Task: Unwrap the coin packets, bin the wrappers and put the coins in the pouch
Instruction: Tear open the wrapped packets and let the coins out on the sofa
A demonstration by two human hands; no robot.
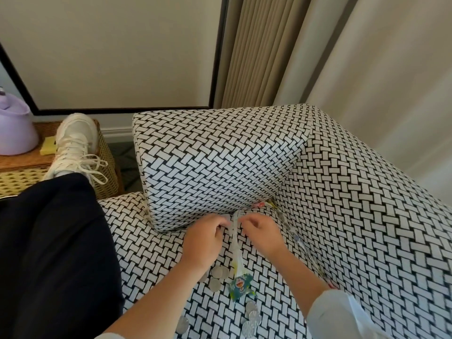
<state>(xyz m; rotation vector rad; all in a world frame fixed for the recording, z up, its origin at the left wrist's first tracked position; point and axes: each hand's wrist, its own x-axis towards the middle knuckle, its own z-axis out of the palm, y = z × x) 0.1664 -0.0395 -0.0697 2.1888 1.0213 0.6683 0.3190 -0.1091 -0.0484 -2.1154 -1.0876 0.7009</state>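
Strip of coin packets (236,253) pinched at its far end by both hands.
Lies lengthwise 12 to 6 on the sofa seat (342,241), teal printed end at 6. Flanked evenly: left hand (203,241) at 9, right hand (263,237) at 3, fingers (223,225) curled onto the top edge; probably set to tear toward 9 and 3. Loose coins (217,277) at 7.

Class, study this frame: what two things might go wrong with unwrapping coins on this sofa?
1. Loose coins lie on the sofa seat by the left hand; a nudge might push them into the crease or off the edge.
2. The left hand and right hand both pinch the wrapper strip; a sudden tear may scatter coins over the busy pattern, where they would be hard to spot.
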